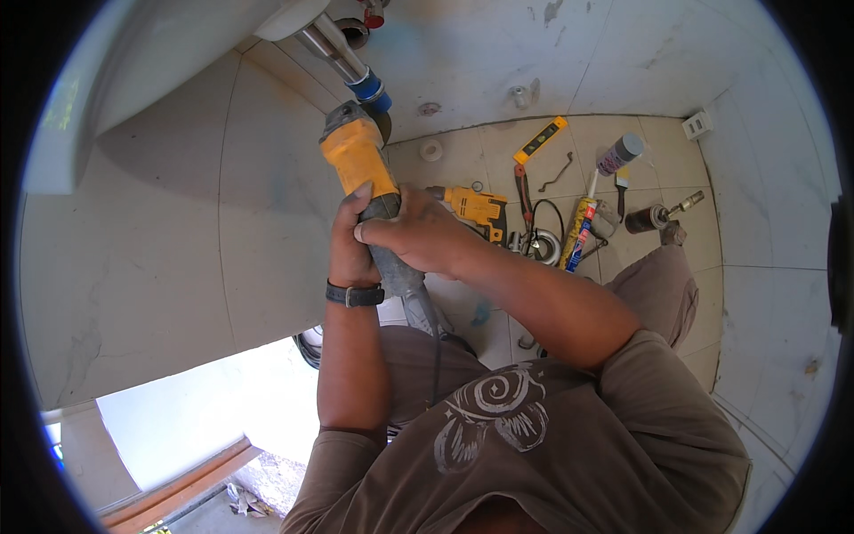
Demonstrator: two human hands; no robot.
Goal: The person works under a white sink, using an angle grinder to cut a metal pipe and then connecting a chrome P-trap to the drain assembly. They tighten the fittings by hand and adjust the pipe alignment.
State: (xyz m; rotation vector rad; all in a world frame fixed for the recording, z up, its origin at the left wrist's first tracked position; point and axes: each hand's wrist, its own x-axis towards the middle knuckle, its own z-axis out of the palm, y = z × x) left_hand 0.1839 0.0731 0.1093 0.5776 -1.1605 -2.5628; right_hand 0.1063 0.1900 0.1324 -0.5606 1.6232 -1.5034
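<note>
A beige tiled floor [494,147] is bounded by pale, stained wall panels [489,62]. A yellow and black power tool with a dark disc [355,156] is held between both hands. The left hand [349,236] is closed around the left side of its dark grip, thumb laid along the top; a black strap with a buckle [354,294] is worn at the wrist. The right hand [416,230] is wrapped over the right side of the same grip, its thumb lying across the top.

Ahead of both hands, the disc is positioned beside the blue-wrapped end of a chrome pipe [331,49]; whether contact is made cannot be determined. The pipe is located below a white, smooth-surfaced fixture [191,53].

Just right of the right hand, a yellow and black drill [478,207] is laid on the floor. Farther right, a red-handled tool [522,189] and a yellow sealant tube with a white nozzle [578,233] are placed. Ahead and to the right, a yellow spirit level [540,141] and a grey-capped spray can [620,155] are found.
</note>
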